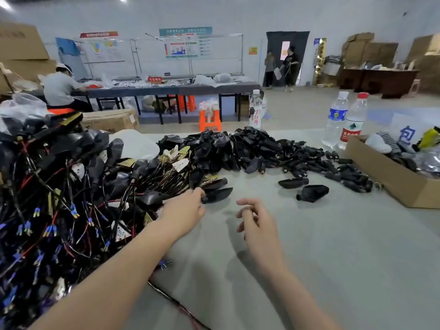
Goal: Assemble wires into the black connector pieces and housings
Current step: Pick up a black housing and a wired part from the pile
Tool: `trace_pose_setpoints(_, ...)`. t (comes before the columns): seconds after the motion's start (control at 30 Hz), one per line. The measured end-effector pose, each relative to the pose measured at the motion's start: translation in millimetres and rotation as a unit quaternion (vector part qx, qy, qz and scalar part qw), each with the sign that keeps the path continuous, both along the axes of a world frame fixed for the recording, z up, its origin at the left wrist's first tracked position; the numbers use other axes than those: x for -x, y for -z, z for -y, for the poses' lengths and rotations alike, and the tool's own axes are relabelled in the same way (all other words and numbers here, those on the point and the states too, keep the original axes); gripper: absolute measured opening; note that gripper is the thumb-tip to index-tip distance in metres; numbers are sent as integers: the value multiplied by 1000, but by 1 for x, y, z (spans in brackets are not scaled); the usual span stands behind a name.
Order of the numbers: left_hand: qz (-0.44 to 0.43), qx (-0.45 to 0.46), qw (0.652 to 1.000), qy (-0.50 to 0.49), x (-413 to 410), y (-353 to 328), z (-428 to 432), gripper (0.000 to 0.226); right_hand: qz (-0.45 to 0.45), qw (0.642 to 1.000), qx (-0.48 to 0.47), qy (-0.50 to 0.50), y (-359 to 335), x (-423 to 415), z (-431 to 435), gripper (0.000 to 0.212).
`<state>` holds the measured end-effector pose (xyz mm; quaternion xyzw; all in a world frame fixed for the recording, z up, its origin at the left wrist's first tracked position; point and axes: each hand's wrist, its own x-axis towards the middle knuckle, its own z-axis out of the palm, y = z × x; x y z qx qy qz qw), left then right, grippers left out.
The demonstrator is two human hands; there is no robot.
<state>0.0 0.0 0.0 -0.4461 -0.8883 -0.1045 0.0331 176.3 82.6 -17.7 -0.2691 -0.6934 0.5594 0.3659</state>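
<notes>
A pick-up is judged to be in hand: a black housing (220, 194), beside the wire heap (59, 198) along the left edge of the table (321, 258), is pinched by the left hand (183, 210). The right hand (257, 225) is held loose and empty; a wire must next be fed in.

The heap of connector housings (238, 148) is glossy black, as is the lone housing shell (217, 195). The wires (78, 225) are black and red, with blue-and-yellow terminals (50, 231). Small plates (181, 164) among them are white and gold. The surface (309, 258) is pale grey-green. The brown cardboard box (404, 189) holds grey-and-white striped cloth (390, 142). One water bottle (337, 115) has a blue label, and the red-capped bottle (354, 126) has a red one. The stool (209, 120) is orange.
</notes>
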Motion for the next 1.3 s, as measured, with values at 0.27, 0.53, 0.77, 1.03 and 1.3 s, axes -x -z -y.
trace_pose_setpoints(0.27, -46, 9, 999, 2, -5, 16, -28, 28, -92, 992, 80, -26, 4, 4, -11, 39)
trace_pose_setpoints(0.53, -17, -181, 963, 199, -79, 7, -19, 28, -138, 943, 299, -32, 7, 11, -23, 17)
trace_pose_setpoints(0.77, 105, -281, 949, 98, -34, -16, -30, 28, -224, 903, 367, 26, 3, 12, -41, 21)
trace_pose_setpoints(1.03, -1, -15, 979, -206, 83, -20, -46, 37, -218, 887, 407, -28, -3, 11, -36, 17)
trace_pose_setpoints(1.3, -199, 193, 933, -228, 100, -26, -50, 39, -168, 914, 366, -33, -3, 11, -37, 18)
